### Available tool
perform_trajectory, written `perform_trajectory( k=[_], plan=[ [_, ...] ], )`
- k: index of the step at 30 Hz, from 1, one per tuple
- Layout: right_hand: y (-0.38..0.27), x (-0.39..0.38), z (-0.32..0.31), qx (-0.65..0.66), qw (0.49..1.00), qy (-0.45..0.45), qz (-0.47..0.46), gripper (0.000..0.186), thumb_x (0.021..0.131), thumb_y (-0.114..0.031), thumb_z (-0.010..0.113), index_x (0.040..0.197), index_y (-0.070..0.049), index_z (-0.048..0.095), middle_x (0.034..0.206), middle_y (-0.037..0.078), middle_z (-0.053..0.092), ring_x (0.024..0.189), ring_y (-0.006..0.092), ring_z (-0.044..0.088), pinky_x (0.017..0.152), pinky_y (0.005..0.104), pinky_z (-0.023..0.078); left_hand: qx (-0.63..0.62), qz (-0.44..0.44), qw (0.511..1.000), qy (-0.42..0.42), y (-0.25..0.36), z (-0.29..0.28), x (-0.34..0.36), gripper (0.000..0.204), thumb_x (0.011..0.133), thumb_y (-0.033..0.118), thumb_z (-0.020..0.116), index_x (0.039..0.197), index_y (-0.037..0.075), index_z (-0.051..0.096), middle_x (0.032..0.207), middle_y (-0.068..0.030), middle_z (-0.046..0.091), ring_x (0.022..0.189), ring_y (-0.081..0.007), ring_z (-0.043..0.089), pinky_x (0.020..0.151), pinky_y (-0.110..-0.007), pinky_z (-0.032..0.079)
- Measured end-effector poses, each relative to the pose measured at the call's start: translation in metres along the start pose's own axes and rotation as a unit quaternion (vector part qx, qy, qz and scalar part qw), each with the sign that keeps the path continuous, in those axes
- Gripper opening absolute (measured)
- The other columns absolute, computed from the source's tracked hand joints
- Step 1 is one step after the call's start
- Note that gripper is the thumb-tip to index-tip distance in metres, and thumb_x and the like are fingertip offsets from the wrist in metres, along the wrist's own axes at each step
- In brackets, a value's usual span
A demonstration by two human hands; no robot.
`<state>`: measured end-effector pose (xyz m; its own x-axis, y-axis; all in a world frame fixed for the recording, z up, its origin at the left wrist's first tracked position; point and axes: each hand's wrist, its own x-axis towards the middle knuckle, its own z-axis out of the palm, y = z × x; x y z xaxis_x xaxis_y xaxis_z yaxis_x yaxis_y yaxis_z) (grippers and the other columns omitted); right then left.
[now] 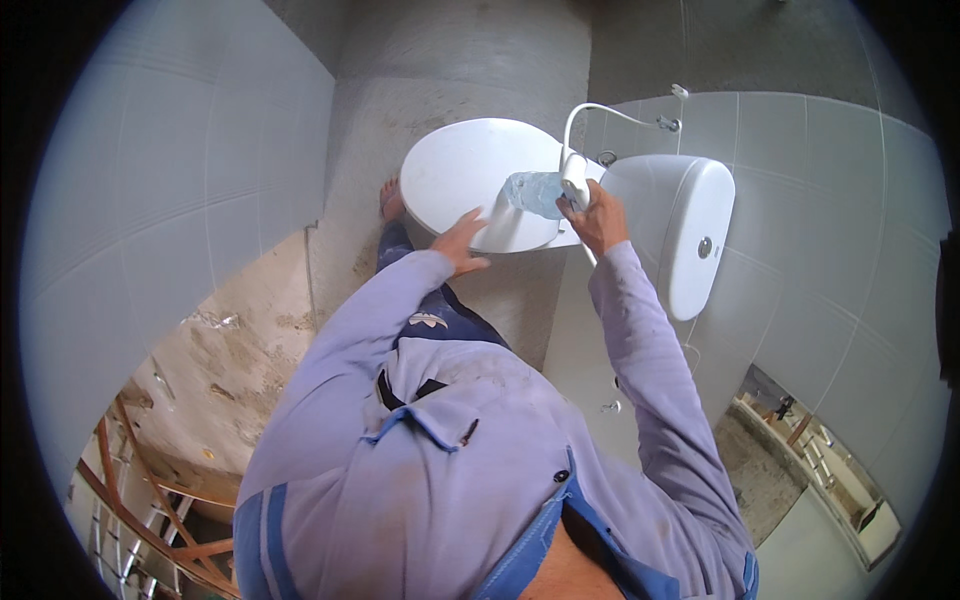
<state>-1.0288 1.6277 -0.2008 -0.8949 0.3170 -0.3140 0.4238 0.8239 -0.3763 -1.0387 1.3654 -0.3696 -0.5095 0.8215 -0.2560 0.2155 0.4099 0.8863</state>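
A pale purple shirt with blue trim, worn by the person, lies nearest the camera, its sleeves reaching out toward a white toilet. The right hand is closed around a white sprayer, which is above the back part of the toilet lid. From the sprayer, a white hose arches up and over to a metal valve on the tiled wall. A clear plastic bottle is just beside the sprayer, over the lid, with one end close to the right fingers; whether they grip it too, I cannot tell. The left hand is wide, its fingers loosely spread at the near edge of the lid; I cannot tell if it touches. The lid is down. To its right is the white tank, with a round button. A bare foot stands on the grey floor, just left of the toilet.
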Motion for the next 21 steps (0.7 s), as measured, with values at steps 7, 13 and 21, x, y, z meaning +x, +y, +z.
perform_trajectory(
  k=[7, 13, 21],
  plan=[
    [0.006, 0.014, -0.004, -0.064, 0.997, -0.046, 0.003, 0.042, 0.076, -0.035, 0.074, 0.097, -0.001, 0.063, 0.09, 0.022, 0.066, 0.085, 0.0363, 0.065, 0.078, 0.0431, 0.051, 0.049, -0.217, 0.966, -0.134, -0.013, -0.069, -0.101, 0.079, 0.073, 0.043, 0.075, 0.135, 0.004, 0.045, 0.14, -0.0197, 0.044, 0.13, -0.033, 0.041, 0.111, -0.038, 0.031],
    [0.001, 0.022, -0.016, -0.099, 0.991, -0.089, -0.015, 0.049, 0.075, -0.039, 0.074, 0.103, 0.0, 0.062, 0.093, 0.022, 0.064, 0.09, 0.0368, 0.063, 0.083, 0.0434, 0.051, 0.048, -0.224, 0.963, -0.142, -0.002, -0.088, -0.123, 0.057, 0.074, 0.041, 0.073, 0.118, 0.007, 0.06, 0.129, -0.0172, 0.054, 0.12, -0.0317, 0.051, 0.103, -0.037, 0.04],
    [-0.025, 0.06, -0.111, -0.009, 0.999, -0.025, 0.022, 0.031, 0.08, -0.023, 0.072, 0.105, -0.005, 0.067, 0.098, 0.021, 0.068, 0.09, 0.0354, 0.066, 0.08, 0.0422, 0.05, 0.122, -0.296, 0.946, 0.042, -0.041, -0.153, -0.135, 0.027, 0.082, 0.03, 0.066, 0.091, 0.005, 0.063, 0.088, -0.0162, 0.066, 0.086, -0.0323, 0.064, 0.077, -0.042, 0.048]
  ],
)
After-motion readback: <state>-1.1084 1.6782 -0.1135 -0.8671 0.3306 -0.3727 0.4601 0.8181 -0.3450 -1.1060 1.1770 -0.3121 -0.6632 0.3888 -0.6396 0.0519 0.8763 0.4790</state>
